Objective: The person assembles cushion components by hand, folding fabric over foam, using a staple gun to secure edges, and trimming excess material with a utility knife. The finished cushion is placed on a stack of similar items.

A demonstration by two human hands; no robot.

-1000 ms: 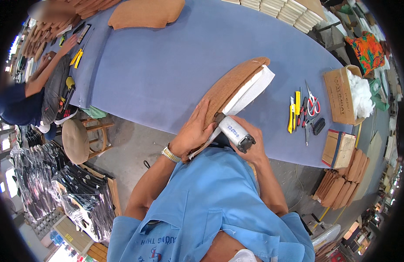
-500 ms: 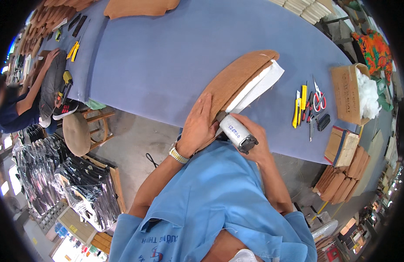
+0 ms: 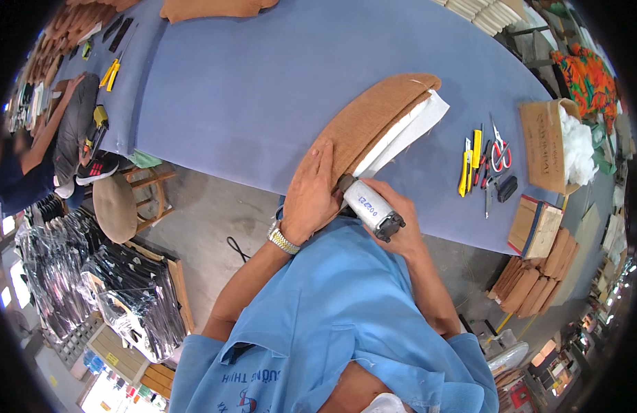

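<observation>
A brown upholstered cushion panel (image 3: 363,117), curved along one side, stands tilted at the table's near edge, with white lining (image 3: 406,134) showing along its right side. My left hand (image 3: 314,196), wearing a metal watch, grips its lower end, fingers stretched over the brown fabric and thumb at the near edge. In my right hand (image 3: 401,217) is a silver staple gun (image 3: 370,206) with a black end cap. Its nose meets the panel's edge close to my left thumb. My right fingers are partly hidden behind the tool.
On the blue table (image 3: 263,89) to the right lie yellow cutters (image 3: 466,168), red-handled scissors (image 3: 500,155) and a black block (image 3: 508,188). Beyond stands a cardboard box (image 3: 544,148) of white stuffing. A person (image 3: 29,165) sits at left, near a round stool (image 3: 115,206).
The whole view has shifted slightly. Both hands keep their hold, and the staple gun stays against the panel's edge. At left, the other person's arm has moved a little.
</observation>
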